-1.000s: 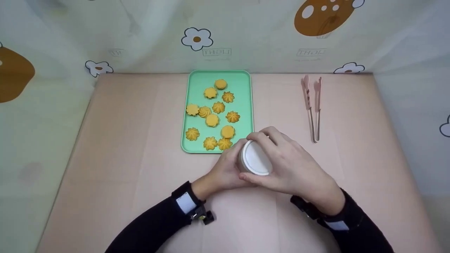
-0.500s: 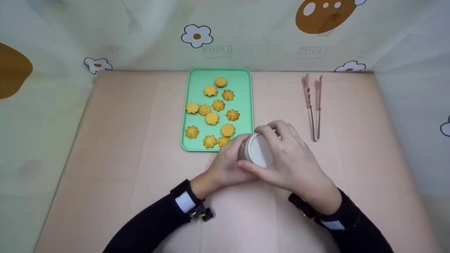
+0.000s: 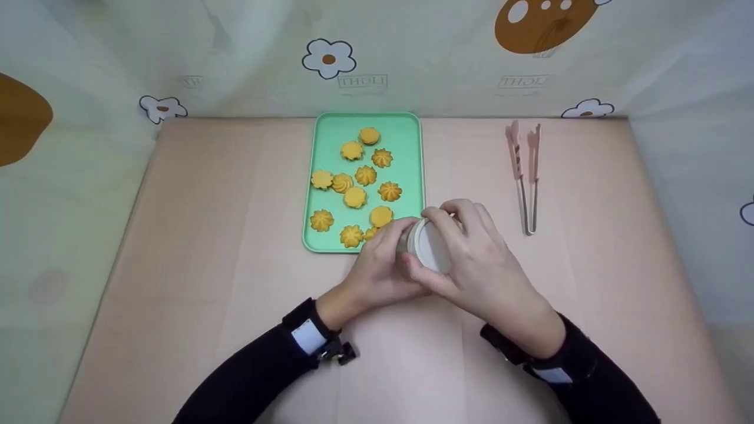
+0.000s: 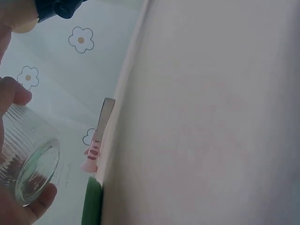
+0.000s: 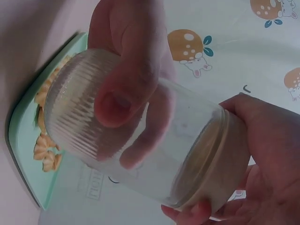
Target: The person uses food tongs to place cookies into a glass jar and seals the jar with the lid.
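Note:
Both hands hold a clear glass jar [image 5: 187,136] with a ribbed lower part and a pale lid [image 3: 433,247] on its mouth. My left hand [image 3: 380,268] is wrapped round the ribbed glass body, thumb on one side and fingers on the other. My right hand [image 3: 492,274] grips the lid round its rim. The jar lies tilted in the air, its base toward the left and its lid toward the right, as the right wrist view shows. Only glass shows inside it. In the left wrist view the jar's base faces the camera, fingers at its side.
Beyond the hands lies a green tray [image 3: 409,141] with several flower-shaped cookies [image 3: 355,197] spread on it; the left hand overlaps its near right corner. Tongs [image 3: 532,206] with pink tips rest at the right. A patterned curtain [image 3: 253,65] hangs along the table's back edge.
Both hands have shifted slightly away from the body with the jar. The right hand has turned a little on the lid, and the lid's top now faces more to the right.

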Demonstrator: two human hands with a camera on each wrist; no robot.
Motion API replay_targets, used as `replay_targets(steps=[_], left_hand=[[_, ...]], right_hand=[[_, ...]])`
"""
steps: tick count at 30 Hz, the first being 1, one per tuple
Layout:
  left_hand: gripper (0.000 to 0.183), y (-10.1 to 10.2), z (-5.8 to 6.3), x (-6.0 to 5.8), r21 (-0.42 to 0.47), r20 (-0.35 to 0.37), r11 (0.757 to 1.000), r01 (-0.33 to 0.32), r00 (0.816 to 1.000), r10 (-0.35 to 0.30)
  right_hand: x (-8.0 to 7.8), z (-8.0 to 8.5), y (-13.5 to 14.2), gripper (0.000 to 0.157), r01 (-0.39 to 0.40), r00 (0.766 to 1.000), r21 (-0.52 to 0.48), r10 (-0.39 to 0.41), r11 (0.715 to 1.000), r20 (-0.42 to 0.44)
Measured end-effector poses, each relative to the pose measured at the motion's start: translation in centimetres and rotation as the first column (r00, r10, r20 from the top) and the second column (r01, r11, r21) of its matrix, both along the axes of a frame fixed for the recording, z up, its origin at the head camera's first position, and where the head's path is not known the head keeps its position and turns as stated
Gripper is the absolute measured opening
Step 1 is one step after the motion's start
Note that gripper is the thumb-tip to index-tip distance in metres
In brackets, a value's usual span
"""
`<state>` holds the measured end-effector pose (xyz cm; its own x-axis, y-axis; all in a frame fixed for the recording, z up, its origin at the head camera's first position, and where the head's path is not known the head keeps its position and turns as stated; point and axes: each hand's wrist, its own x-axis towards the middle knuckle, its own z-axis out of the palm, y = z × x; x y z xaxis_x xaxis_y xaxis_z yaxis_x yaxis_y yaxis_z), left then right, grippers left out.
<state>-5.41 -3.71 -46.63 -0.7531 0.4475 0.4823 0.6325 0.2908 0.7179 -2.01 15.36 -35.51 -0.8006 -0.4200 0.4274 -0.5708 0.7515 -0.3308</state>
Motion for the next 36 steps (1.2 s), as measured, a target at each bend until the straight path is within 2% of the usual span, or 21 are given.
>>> replay_targets(steps=[4, 7, 10, 14, 16, 18, 21, 25, 28, 31, 33, 36], left_hand=[[0.088, -0.2, 0.1, -0.2, 0.011, 0.055, 0.996, 0.084, 0.995, -0.085], [0.089, -0.4, 0.2, -0.2, 0.052, 0.125, 0.983, 0.177, 0.975, -0.182], [0.091, -0.6, 0.3, -0.3, 0.113, 0.198, 0.951, 0.287, 0.932, -0.304], [0.084, -0.7, 0.6, -0.4, 0.169, 0.283, 0.887, 0.430, 0.841, -0.462], [0.079, -0.8, 0.7, -0.4, 0.170, 0.314, 0.864, 0.475, 0.805, -0.504], [0.074, -1.0, 0.7, -0.5, 0.156, 0.332, 0.849, 0.505, 0.783, -0.527], [0.070, -1.1, 0.8, -0.4, 0.129, 0.361, 0.837, 0.532, 0.761, -0.540], [0.068, -1.3, 0.9, -0.5, 0.123, 0.392, 0.810, 0.574, 0.721, -0.571], [0.066, -1.3, 0.9, -0.5, 0.114, 0.388, 0.804, 0.584, 0.719, -0.577], [0.070, -1.3, 1.0, -0.4, 0.118, 0.371, 0.823, 0.555, 0.744, -0.555], [0.076, -1.2, 1.1, -0.3, 0.124, 0.345, 0.854, 0.506, 0.785, -0.515], [0.091, -0.9, 1.2, -0.2, 0.115, 0.284, 0.910, 0.399, 0.864, -0.415]], right_hand=[[-0.5, 0.4, 0.7, 0.052, -0.126, 0.992, 0.048, 0.127, 0.991, -0.015], [-1.0, 0.7, 1.4, 0.051, -0.243, 0.970, 0.067, 0.243, 0.968, 0.004], [-1.6, 1.0, 2.3, 0.054, -0.367, 0.930, 0.039, 0.366, 0.929, 0.044], [-2.1, 1.2, 3.2, 0.058, -0.518, 0.852, -0.023, 0.518, 0.855, 0.071], [-2.2, 1.2, 3.5, 0.058, -0.569, 0.818, -0.044, 0.571, 0.821, 0.072], [-2.3, 1.1, 3.5, 0.059, -0.602, 0.794, -0.057, 0.605, 0.797, 0.069], [-2.4, 1.1, 3.4, 0.059, -0.635, 0.764, -0.077, 0.640, 0.769, 0.084], [-2.2, 1.1, 3.4, 0.058, -0.659, 0.738, -0.098, 0.666, 0.746, 0.111], [-2.1, 1.2, 3.4, 0.058, -0.648, 0.742, -0.111, 0.657, 0.753, 0.130], [-2.0, 1.3, 3.5, 0.056, -0.617, 0.766, -0.112, 0.627, 0.779, 0.138], [-1.9, 1.4, 3.6, 0.062, -0.568, 0.801, -0.110, 0.579, 0.815, 0.153], [-1.7, 1.6, 3.7, 0.072, -0.461, 0.869, -0.084, 0.469, 0.883, 0.160]])
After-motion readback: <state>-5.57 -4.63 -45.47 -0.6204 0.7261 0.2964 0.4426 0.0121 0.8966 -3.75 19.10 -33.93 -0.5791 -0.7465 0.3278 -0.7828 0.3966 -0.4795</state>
